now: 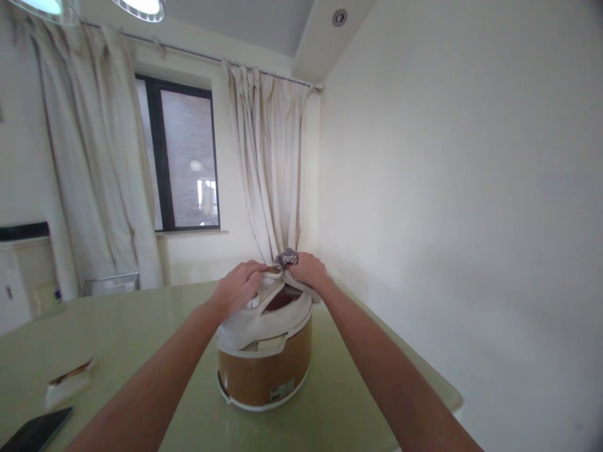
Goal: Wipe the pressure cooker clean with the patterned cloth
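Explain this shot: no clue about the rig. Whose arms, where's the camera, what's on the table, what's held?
There is no machine doing the work here: the arms belong to a person with bare hands. The single picture comes from a camera worn on that person's head, looking forward and down.

On the pale green table stands a cooker with a brown body and a white lid. The left hand rests on the lid. The right hand holds a crumpled cloth against its far side.

Near the table's left side lie a dark flat object and a small pale item with a brown edge; both are too unclear to name.
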A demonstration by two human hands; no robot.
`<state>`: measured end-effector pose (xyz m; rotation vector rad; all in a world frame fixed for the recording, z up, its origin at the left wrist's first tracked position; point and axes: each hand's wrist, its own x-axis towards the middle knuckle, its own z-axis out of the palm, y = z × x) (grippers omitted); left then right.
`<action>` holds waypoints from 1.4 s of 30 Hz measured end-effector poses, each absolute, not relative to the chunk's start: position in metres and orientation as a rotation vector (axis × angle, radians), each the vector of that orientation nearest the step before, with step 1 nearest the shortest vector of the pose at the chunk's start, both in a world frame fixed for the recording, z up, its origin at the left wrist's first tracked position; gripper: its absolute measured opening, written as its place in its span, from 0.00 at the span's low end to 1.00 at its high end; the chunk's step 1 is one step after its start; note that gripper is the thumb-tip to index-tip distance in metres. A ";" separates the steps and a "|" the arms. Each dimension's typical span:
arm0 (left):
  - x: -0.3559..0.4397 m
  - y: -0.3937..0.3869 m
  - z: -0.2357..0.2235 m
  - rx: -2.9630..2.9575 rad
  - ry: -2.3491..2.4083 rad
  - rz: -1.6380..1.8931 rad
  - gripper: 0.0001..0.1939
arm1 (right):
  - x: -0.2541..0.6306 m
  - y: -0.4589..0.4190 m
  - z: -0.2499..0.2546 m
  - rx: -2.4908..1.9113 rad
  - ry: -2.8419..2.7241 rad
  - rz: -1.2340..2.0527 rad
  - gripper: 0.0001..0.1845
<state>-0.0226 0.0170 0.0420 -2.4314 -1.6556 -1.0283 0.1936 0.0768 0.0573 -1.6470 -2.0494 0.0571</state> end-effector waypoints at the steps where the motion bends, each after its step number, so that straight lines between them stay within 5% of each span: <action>1: -0.022 0.017 0.040 -2.415 -1.676 -1.027 0.27 | 0.191 0.085 0.058 -1.663 -2.042 0.078 0.26; 14: -0.018 0.016 0.018 -2.410 -1.447 -1.106 0.26 | 0.210 -0.009 0.029 -1.426 -2.131 -0.309 0.30; 21: -0.020 0.016 0.018 -2.388 -1.450 -1.157 0.26 | 0.205 0.078 0.050 -1.662 -1.968 0.161 0.27; 26: -0.018 0.011 0.019 -2.385 -1.426 -1.104 0.26 | 0.202 0.107 0.049 -1.740 -1.907 0.197 0.27; 35: -0.018 0.016 0.013 -2.354 -1.438 -1.094 0.27 | 0.210 0.005 0.034 -1.306 -2.203 -0.343 0.30; 42: -0.023 0.020 0.014 -2.393 -1.502 -1.101 0.29 | 0.205 0.061 0.042 -1.565 -1.988 0.086 0.28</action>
